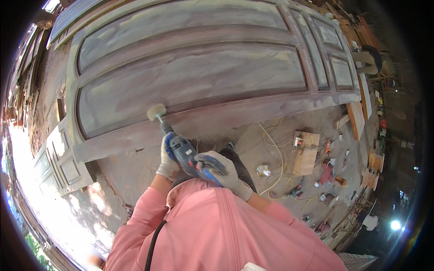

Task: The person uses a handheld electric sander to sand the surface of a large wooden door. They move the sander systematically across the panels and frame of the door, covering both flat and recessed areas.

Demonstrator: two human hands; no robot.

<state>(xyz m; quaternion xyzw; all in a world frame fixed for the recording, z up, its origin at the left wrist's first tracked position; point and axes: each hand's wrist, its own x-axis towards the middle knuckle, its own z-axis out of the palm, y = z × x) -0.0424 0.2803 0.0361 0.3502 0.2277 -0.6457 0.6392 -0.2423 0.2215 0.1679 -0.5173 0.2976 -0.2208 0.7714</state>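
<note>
Both my hands, in white gloves with blue on them, hold a dark blue-grey power drill (184, 152). My left hand (168, 159) is wrapped round its front end near the chuck. Farther back, my right hand (222, 170) closes over the rear of the body. A pale round sanding pad (156, 111) is fitted to the drill's tip. It sits at the near molding of a large panelled wooden door (194, 74), seemingly touching it. The door lies before me, its greyish, brown-tinged surface streaked with pale patches.
Another panelled piece (63, 160) rests at the left. On the dirt floor at right are a wooden board (306, 153), a can (263, 170), a pale hose (281, 158) and scattered tools. A person (370, 61) bends beyond the door's right end.
</note>
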